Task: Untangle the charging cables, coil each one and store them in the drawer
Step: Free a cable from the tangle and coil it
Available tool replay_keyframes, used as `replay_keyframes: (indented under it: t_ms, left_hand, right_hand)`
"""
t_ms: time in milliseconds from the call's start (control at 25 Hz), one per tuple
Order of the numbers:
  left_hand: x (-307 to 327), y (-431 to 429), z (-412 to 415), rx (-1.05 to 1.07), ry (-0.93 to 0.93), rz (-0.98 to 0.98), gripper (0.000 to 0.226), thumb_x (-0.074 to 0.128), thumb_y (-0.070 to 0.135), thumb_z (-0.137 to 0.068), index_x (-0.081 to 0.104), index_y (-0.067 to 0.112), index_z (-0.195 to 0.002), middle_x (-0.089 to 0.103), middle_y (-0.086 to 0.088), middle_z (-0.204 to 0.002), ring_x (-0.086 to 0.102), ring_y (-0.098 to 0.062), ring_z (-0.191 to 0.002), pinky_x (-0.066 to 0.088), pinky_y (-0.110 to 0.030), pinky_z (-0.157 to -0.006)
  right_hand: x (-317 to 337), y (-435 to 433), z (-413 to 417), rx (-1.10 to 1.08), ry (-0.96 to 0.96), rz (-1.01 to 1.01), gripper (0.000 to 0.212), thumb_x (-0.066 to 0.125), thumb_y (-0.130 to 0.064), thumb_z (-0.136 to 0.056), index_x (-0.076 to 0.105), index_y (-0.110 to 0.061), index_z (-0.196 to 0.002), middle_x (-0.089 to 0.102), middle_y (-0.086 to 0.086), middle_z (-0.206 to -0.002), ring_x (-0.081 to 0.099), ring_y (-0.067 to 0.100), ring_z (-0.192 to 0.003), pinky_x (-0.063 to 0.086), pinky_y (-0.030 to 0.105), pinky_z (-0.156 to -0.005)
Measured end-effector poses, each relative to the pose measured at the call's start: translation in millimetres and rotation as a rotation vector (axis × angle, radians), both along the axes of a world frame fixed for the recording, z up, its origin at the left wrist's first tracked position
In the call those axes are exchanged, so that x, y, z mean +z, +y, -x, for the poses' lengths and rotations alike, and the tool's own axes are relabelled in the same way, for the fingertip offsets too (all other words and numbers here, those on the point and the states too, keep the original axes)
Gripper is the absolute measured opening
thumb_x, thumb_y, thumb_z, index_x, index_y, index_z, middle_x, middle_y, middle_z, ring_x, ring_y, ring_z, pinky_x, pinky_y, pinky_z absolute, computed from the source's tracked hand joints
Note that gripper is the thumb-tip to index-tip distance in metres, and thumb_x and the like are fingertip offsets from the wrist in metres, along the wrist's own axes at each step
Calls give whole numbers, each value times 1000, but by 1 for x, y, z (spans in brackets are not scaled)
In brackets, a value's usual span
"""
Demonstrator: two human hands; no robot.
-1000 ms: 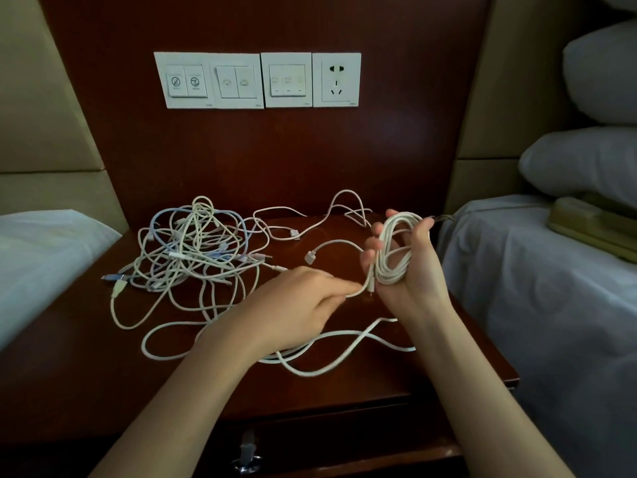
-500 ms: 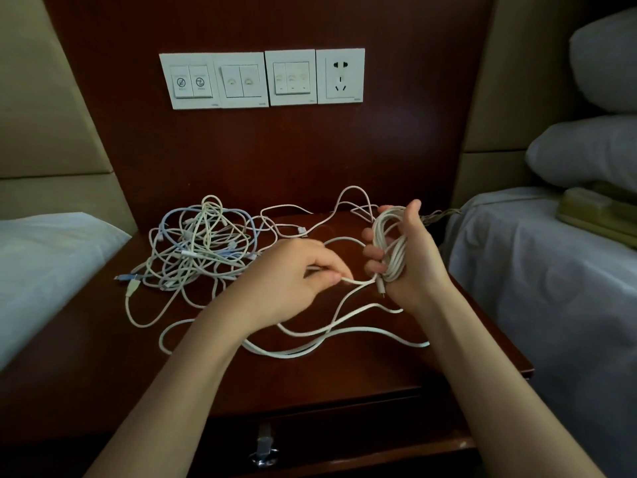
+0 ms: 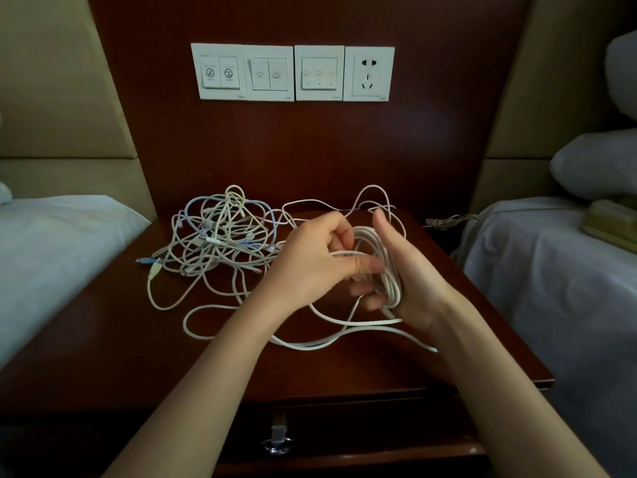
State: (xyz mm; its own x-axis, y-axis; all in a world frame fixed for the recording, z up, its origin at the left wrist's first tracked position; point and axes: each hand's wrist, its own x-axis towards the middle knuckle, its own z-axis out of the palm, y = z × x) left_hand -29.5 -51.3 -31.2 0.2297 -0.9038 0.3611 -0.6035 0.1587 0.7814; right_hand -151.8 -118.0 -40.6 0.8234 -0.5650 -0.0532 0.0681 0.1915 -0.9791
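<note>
A coil of white cable (image 3: 387, 267) is wound around the fingers of my right hand (image 3: 406, 281), which grips it above the nightstand (image 3: 103, 339). My left hand (image 3: 317, 267) pinches the same cable's loose strand and holds it against the coil. The free length (image 3: 310, 343) of that cable trails in loops across the wood below both hands. A tangle of white and pale blue charging cables (image 3: 220, 236) lies at the back left of the nightstand. The drawer (image 3: 344, 429) under the top is closed, with a metal pull (image 3: 277, 439).
White beds flank the nightstand on the left (image 3: 51, 257) and the right (image 3: 558, 270). A switch and socket panel (image 3: 293, 73) sits on the wooden wall behind. A brown cord (image 3: 444, 220) hangs at the back right edge. A pillow (image 3: 596, 167) lies far right.
My left hand has carried the loose strand up and to the right, onto the coil. The slack on the nightstand has shortened. The right hand has tilted, still holding the coil.
</note>
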Motion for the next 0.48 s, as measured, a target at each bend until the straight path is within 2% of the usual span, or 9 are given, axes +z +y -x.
replay_keyframes:
  t_ms: [80,120,200,280,360,480]
  left_hand:
    - [3,1,-6,-89,75,-8,27,77,18,-73,50,16,-73,58,5,-55,59,-9,-51,41,-19,-52]
    - [4,2,-8,-97,79,14,26,76,14,-74,51,16,-72,57,6,-53,57,-9,-48,42,-20,-51]
    - [3,1,-9,-8,46,63,31,80,21,-69,50,17,-66,48,10,-46,45,-5,-41,36,-20,-46]
    - [3,0,-10,86,52,52,37,83,32,-62,49,16,-65,43,11,-42,38,-5,-39,33,-22,-40]
    - [3,0,-10,48,174,16,33,80,27,-69,49,14,-69,46,10,-42,39,-4,-36,33,-19,-38]
    - [4,1,-11,-55,371,-26,22,68,15,-82,49,12,-72,47,9,-47,40,-4,-40,35,-16,-40]
  right_hand:
    - [-1,3,1,73,47,99,54,50,-67,-75,54,-16,-93,48,1,-65,38,7,-50,25,12,-38]
    - [-2,2,0,104,60,135,48,55,-59,-75,53,-15,-96,49,0,-66,38,5,-50,26,12,-38]
    - [-3,0,-2,162,87,216,28,58,-37,-76,57,-17,-95,47,-1,-65,35,5,-49,23,12,-37]
    - [-2,-5,-5,230,115,313,8,57,-25,-79,63,-25,-84,43,-1,-63,28,6,-49,16,15,-38]
    - [-2,-11,-6,263,134,379,11,53,-25,-84,65,-25,-83,40,-1,-63,24,8,-49,14,18,-39]
    - [-5,-15,-6,224,112,344,19,49,-32,-86,62,-18,-88,43,0,-62,26,7,-46,16,15,-35]
